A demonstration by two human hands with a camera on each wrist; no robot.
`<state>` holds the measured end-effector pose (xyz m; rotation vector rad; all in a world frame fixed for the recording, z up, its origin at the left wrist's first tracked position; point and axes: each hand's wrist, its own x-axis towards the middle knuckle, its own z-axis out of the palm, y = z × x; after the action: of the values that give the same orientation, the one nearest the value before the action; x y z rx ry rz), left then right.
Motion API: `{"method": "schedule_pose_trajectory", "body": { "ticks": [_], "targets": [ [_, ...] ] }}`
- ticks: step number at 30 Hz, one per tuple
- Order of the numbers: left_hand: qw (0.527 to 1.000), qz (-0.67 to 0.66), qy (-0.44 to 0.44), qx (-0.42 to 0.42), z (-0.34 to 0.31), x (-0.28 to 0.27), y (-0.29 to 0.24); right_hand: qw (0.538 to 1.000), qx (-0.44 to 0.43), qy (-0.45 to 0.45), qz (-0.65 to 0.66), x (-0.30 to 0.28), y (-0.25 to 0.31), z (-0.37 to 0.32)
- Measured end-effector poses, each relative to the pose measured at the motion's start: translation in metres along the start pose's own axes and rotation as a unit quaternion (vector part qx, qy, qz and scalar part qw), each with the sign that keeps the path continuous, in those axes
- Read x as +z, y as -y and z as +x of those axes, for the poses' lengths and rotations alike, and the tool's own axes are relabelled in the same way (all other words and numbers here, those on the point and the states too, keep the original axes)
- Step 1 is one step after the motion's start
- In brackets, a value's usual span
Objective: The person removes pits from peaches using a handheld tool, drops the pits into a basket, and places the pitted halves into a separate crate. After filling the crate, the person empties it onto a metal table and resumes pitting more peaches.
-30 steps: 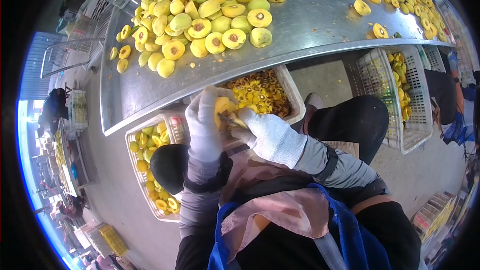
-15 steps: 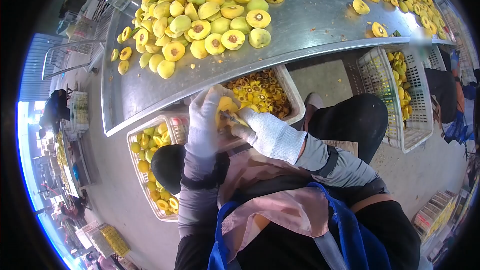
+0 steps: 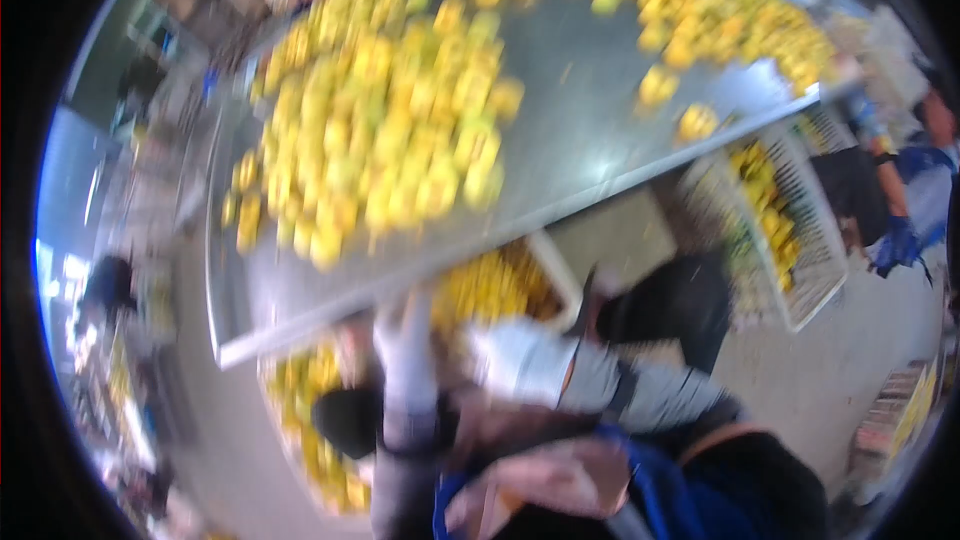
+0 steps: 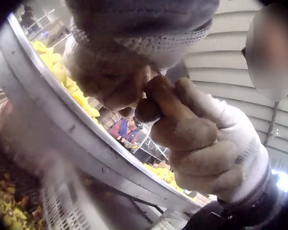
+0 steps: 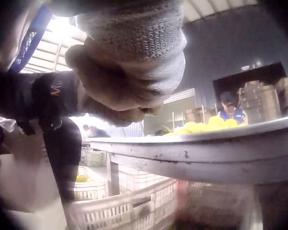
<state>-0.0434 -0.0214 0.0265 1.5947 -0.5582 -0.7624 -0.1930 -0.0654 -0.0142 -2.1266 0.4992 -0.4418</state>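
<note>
In the blurred head view, my gloved left hand (image 3: 405, 340) and gloved right hand (image 3: 525, 360) work close together at the table's near edge. The left wrist view has my right hand (image 4: 201, 148) with its fingers curled, its tips meeting my left hand (image 4: 144, 48). Those fingers grip a small metal tool, now largely hidden. Within my left fingers is a yellow peach half, covered from sight by the gloves. From the right wrist, my right hand (image 5: 134, 62) shows bent fingers.
A heap of yellow peach halves (image 3: 380, 110) lies on the metal table (image 3: 560, 100), another heap (image 3: 720, 0) farther right. Under the edge stands a crate (image 3: 562, 280) of yellow and brown scraps. A white crate (image 3: 825, 190) of yellow pieces is at the right, with more fruit (image 3: 300, 390) beside my left knee.
The head view has swung and blurred, so table and heaps sit lower and tilted. Both hands stay together; the peach half and tool, plain earlier, are now hard to see.
</note>
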Motion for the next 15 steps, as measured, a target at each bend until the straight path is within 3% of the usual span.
{"method": "schedule_pose_trajectory", "body": {
  "ticks": [1, 2, 3, 4, 6, 8, 11, 12, 13, 14, 15],
  "targets": [
    [1.0, -0.022, 0.0, 0.023, 0.005, 0.002, 0.009, 0.993, -0.092, -0.031, -0.062, 0.016, -0.023, -0.002],
    [0.999, -0.021, 0.009, 0.033, 0.004, 0.004, 0.006, 1.0, 0.025, -0.003, 0.009, -0.011, 0.003, 0.002],
    [0.996, 0.036, 0.003, 0.083, 0.014, -0.005, 0.027, 0.995, 0.077, 0.025, 0.062, -0.019, 0.009, 0.005],
    [0.991, 0.06, 0.006, 0.121, 0.015, -0.006, 0.027, 0.993, 0.065, 0.0, 0.101, 0.006, -0.012, 0.008],
    [0.991, 0.025, 0.035, 0.125, 0.016, -0.006, 0.033, 0.983, 0.004, -0.043, 0.177, 0.015, -0.023, 0.012],
    [0.99, 0.01, 0.046, 0.131, 0.02, -0.007, 0.038, 0.95, 0.002, -0.038, 0.309, 0.029, -0.033, 0.016],
    [0.973, 0.067, 0.009, 0.219, 0.022, -0.006, 0.045, 0.912, 0.191, 0.118, 0.343, -0.043, 0.025, 0.01],
    [0.97, 0.088, 0.013, 0.225, 0.022, -0.006, 0.046, 0.976, 0.133, 0.072, 0.157, -0.007, -0.01, 0.012],
    [0.968, 0.116, 0.013, 0.221, 0.021, -0.009, 0.044, 0.997, 0.077, -0.004, -0.003, -0.026, 0.014, 0.006],
    [0.977, 0.101, 0.004, 0.187, 0.018, -0.011, 0.042, 0.993, 0.096, -0.021, -0.065, -0.026, 0.018, 0.003],
    [0.996, 0.011, -0.005, 0.089, 0.007, -0.003, 0.025, 0.993, 0.083, -0.045, -0.067, -0.026, 0.023, 0.002]
  ]
}}
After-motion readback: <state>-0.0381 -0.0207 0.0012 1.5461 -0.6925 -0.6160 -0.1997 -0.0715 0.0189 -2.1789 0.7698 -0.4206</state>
